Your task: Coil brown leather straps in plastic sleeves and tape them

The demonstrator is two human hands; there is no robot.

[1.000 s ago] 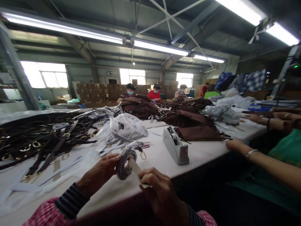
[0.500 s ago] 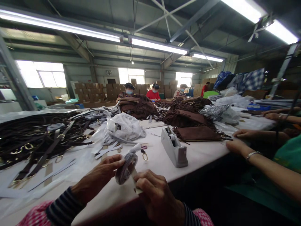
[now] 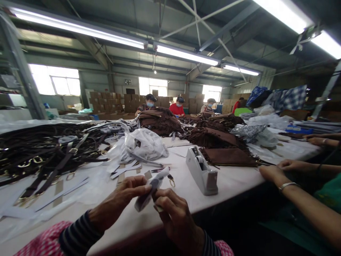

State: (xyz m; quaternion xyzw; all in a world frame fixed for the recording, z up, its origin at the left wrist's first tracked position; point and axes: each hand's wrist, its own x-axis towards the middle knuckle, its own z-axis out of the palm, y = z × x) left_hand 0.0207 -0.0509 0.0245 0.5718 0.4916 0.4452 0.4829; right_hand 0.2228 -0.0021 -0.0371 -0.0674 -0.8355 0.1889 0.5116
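Bench seen from the head camera, left to right. Dark straps (image 3: pixel 50 153) with gold-toned buckles lie heaped on the white tabletop (image 3: pixel 231 185), well to the left of the fingers and beyond them. White strips (image 3: pixel 125 170) are scattered just beyond the left fingertips, and a bundle of clear plastic (image 3: pixel 146 144) sits farther back. The left hand (image 3: pixel 118 201) has its thumb and fingers closed on the wrapped coil (image 3: pixel 144 203), which is held tilted above the table edge, between the two hands. At the coil's right side, the right hand (image 3: pixel 178 217) has its fingers curled around a pale strip (image 3: pixel 159 208); the knuckles hide most of it, so whether these fingers also touch the coil cannot be told. A metal clasp (image 3: pixel 172 181) lies just beyond the right fingers. To their right stands a grey tape dispenser (image 3: pixel 201 172), apart from both hands, with a brown fringed bag (image 3: pixel 230 156) behind it. Farther right, a co-worker's hand (image 3: pixel 271 175) rests at the table edge, near that bag.
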